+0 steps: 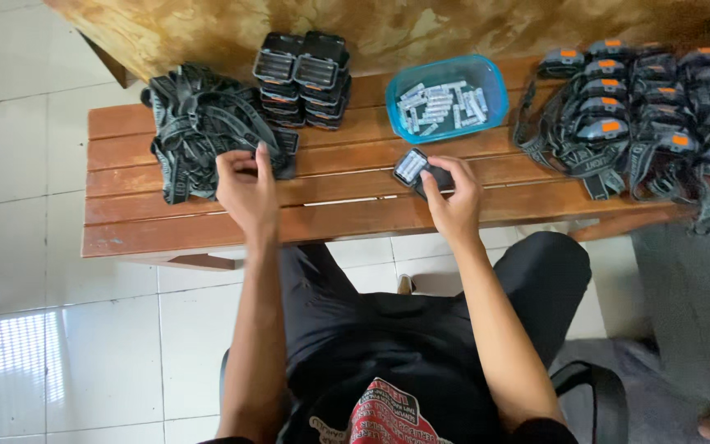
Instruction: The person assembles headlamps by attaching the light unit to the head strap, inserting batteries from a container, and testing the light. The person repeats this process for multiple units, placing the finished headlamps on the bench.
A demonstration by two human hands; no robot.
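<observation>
My right hand [454, 197] rests at the middle of the wooden counter [125, 222], fingers closed around a small black battery case [415, 168] with pale batteries showing in it. The case lies tilted, its long axis running from near right to far left, and it sticks out on the far left side of the grip. Just beyond it stands a blue tray [486, 82] of loose batteries. My left hand [244, 185] is further left, pinching the near edge of a heap of dark straps [195, 131]. Stacked black cases [301, 78] stand between heap and tray; finished headlamps [643, 115] lie far right.
</observation>
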